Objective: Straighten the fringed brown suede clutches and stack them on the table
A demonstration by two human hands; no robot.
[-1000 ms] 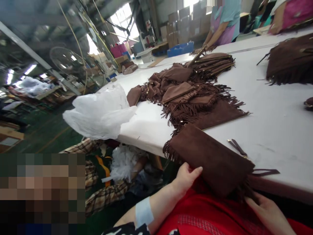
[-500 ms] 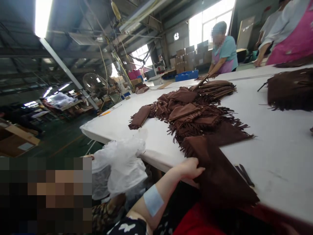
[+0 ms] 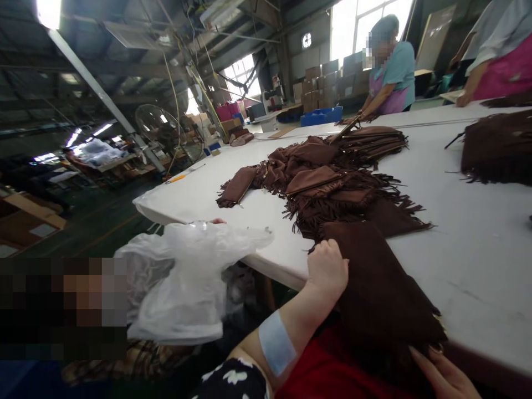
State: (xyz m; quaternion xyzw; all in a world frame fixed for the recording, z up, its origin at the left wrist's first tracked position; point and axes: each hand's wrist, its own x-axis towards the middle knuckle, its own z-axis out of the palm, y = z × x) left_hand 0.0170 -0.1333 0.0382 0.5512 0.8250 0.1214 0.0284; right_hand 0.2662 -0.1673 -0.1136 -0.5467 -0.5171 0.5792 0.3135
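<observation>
Your L hand (image 3: pixel 328 267): knuckles up, fingers curled tight, clutching L edge of brown pouch (image 3: pixel 380 291); fingertips hidden. Forearm slants up from bottom, w/ pale blue patch (image 3: pixel 277 342). Your R hand (image 3: pixel 443 374): by pouch's lower R corner, wrist cut off by frame, fingertips lost in shadow; can't tell if it grips. Pouch spans betw. both hands, over near edge of table (image 3: pixel 469 255). Fringed pile (image 3: pixel 328 180) just beyond L hand, pcs overlapping, count unclear.

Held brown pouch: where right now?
Head view, lower right: the brown pouch is at the near edge of the white table, between left hand and right hand.
</observation>
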